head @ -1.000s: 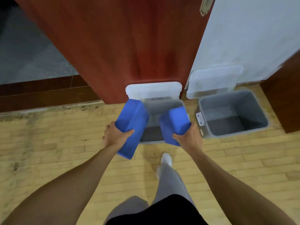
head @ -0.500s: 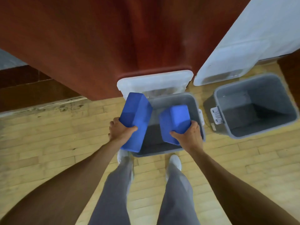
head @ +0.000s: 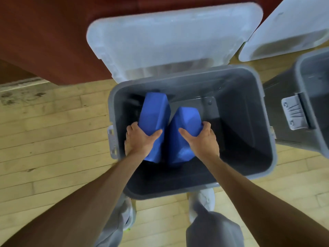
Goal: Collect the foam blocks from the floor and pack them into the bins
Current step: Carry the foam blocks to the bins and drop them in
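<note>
Two blue foam blocks stand side by side inside the open grey bin point(head: 265, 111) in front of me. My left hand point(head: 138, 141) grips the left foam block point(head: 154, 114) near its lower half, thumb across its face. My right hand point(head: 203, 139) grips the right foam block point(head: 183, 122) the same way. Both hands are down past the bin's rim. The blocks' lower ends are partly hidden by my hands. I cannot tell if they touch the bin's dark floor.
The bin's clear lid point(head: 169, 38) stands open against a red-brown wooden door point(head: 44, 41). A second grey bin point(head: 313, 97) with a latch and its own open lid point(head: 292, 27) stands at the right. My feet are at the near rim on the wooden floor point(head: 53, 139).
I have stepped up to the bin and leaned over it. Both hands have lowered the blue blocks from above the rim down into the bin.
</note>
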Motion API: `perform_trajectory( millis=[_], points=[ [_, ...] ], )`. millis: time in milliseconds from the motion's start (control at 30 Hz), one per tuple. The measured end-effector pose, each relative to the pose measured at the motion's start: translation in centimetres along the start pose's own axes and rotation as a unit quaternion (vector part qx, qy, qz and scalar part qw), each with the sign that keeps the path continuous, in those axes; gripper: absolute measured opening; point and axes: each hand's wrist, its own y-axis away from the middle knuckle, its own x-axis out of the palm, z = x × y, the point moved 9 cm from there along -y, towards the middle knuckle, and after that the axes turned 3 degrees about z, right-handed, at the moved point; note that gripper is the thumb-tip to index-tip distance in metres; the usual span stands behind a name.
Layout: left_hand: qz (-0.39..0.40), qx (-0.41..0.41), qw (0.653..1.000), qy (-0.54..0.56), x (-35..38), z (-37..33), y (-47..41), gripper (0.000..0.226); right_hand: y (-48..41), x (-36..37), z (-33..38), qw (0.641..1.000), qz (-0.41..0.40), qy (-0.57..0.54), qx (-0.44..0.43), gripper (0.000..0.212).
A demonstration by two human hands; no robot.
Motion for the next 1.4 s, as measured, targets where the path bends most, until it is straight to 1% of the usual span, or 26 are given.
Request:
perform_trajectory(
  millis=[67,133,233,300,333,433,500,600,667,733,800,867,900,1000,1133,1233,1300,1400],
  points=[
    [0.033,0.005,0.999,0.020,2.5,0.4,-1.6,0.072,-2.2,2.1,-0.4,0.999,0.023,-0.024,-0.008,0.070],
    [0.073,0.008,0.997,0.027,4.2,0.7,-2.0,0.055,-3.1,3.6,-0.5,0.998,0.054,-0.004,-0.027,0.053],
    [0.091,-0.023,0.995,0.045,3.4,1.2,-0.1,0.047,-1.6,3.4,0.1,0.995,0.082,0.038,-0.040,0.034],
    [0.095,-0.040,0.993,0.053,1.2,0.7,2.8,0.042,1.1,2.0,1.3,0.987,0.108,0.105,-0.063,0.025],
    [0.097,-0.044,0.993,0.055,-0.4,0.1,4.7,0.040,2.8,0.9,2.0,0.980,0.119,0.139,-0.079,0.023],
    [0.096,-0.041,0.994,0.040,-6.2,-2.4,11.5,0.025,9.0,-3.3,4.7,0.965,0.169,0.175,-0.098,0.021],
    [0.096,-0.037,0.994,0.028,-10.5,-4.2,17.2,0.015,14.3,-6.1,6.9,0.943,0.217,0.218,-0.129,0.014],
    [0.074,-0.054,0.993,0.071,-16.9,-5.3,26.1,0.015,23.2,-10.4,10.5,0.898,0.272,0.289,-0.187,0.016],
    [0.059,-0.080,0.988,0.119,-20.5,-4.7,32.1,0.011,29.1,-12.7,13.2,0.862,0.297,0.340,-0.231,0.024],
    [0.044,-0.109,0.979,0.165,-23.5,-3.5,38.3,0.013,34.8,-14.4,15.8,0.827,0.314,0.378,-0.275,0.026],
    [0.019,-0.121,0.969,0.214,-26.4,-2.2,44.1,0.012,40.1,-15.6,18.2,0.810,0.320,0.389,-0.302,0.023],
    [-0.012,-0.131,0.955,0.265,-28.8,-0.5,49.7,0.017,45.2,-15.4,20.0,0.793,0.318,0.391,-0.342,0.030],
    [-0.027,-0.138,0.948,0.286,-29.6,0.8,52.6,0.017,47.9,-14.9,20.4,0.775,0.325,0.400,-0.365,0.031],
    [-0.095,-0.171,0.930,0.311,-31.1,5.9,61.0,0.019,56.2,-12.2,20.7,0.711,0.347,0.431,-0.435,0.014],
    [-0.190,-0.237,0.896,0.325,-29.7,14.0,72.9,0.032,66.6,-6.8,17.3,0.621,0.369,0.484,-0.494,0.028],
    [-0.259,-0.304,0.852,0.338,-25.8,20.9,83.0,0.036,74.7,-2.1,12.5,0.552,0.365,0.514,-0.546,0.027],
    [-0.295,-0.336,0.821,0.354,-22.0,26.0,90.7,0.034,81.3,1.2,7.8,0.500,0.368,0.524,-0.583,0.027],
    [-0.312,-0.372,0.779,0.397,-15.6,32.3,102.6,0.031,90.9,5.2,-0.5,0.432,0.397,0.538,-0.605,0.029]
  ],
)
